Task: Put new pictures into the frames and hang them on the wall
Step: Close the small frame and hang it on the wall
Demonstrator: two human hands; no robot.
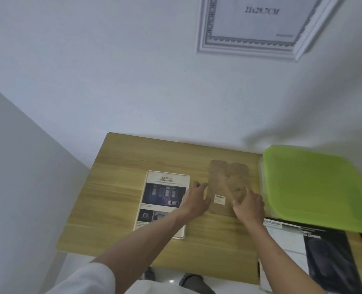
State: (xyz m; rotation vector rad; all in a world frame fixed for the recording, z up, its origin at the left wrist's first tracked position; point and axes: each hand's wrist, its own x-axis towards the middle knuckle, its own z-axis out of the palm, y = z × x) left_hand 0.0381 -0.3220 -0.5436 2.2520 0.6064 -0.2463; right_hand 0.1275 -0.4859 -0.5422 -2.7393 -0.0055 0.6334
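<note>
A brown backing board (226,183) with a small white label lies flat in the middle of the wooden table (120,162). My left hand (197,200) holds its left edge and my right hand (249,205) pinches its lower right part. To the left lies a white picture frame (161,198) with a "SAFETY" page in it; my left forearm crosses its lower right corner. A white ornate frame (248,47) hangs on the wall above, showing a "21x29.7CM" insert.
A clear plastic box with a green lid (315,187) stands at the table's right end. A printed page with a dark picture (315,251) lies at the front right. The table stands against the white wall, in a corner.
</note>
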